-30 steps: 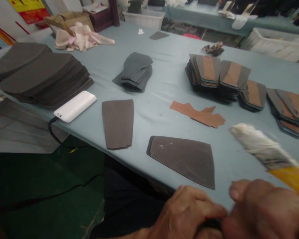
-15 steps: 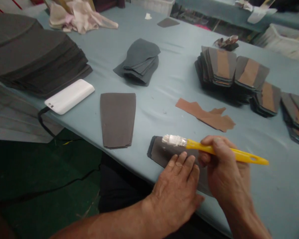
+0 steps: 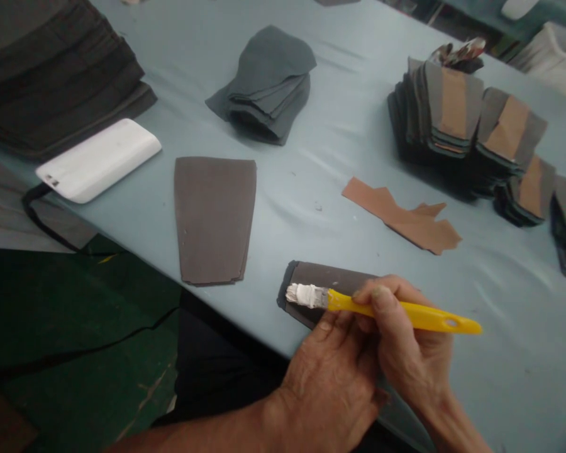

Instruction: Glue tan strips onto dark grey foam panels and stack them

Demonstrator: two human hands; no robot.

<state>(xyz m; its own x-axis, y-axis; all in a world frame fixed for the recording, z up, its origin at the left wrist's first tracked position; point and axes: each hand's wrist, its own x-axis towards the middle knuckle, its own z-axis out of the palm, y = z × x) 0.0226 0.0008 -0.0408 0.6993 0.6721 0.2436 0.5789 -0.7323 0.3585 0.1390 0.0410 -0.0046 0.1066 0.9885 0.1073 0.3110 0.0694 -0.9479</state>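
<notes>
Right hand (image 3: 408, 352) clamped around a yellow brush (image 3: 382, 306), fingers wrapped on the handle, white bristles touching the dark piece (image 3: 327, 280) at the near edge of the worktop (image 3: 311, 163). Left hand (image 3: 332, 384) pressed flat on that piece, fingers spread narrow, gripping nothing. Farther in: brown scraps (image 3: 403, 215), another dark piece (image 3: 214, 217), white phone (image 3: 97, 160) near the left edge.

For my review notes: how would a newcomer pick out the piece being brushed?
On the blue-grey table, look at the near edge. The dark grey piece lies under the left hand, with the yellow brush in the right hand touching it. Unlike the bare piece leftward, hands cover it.
</notes>
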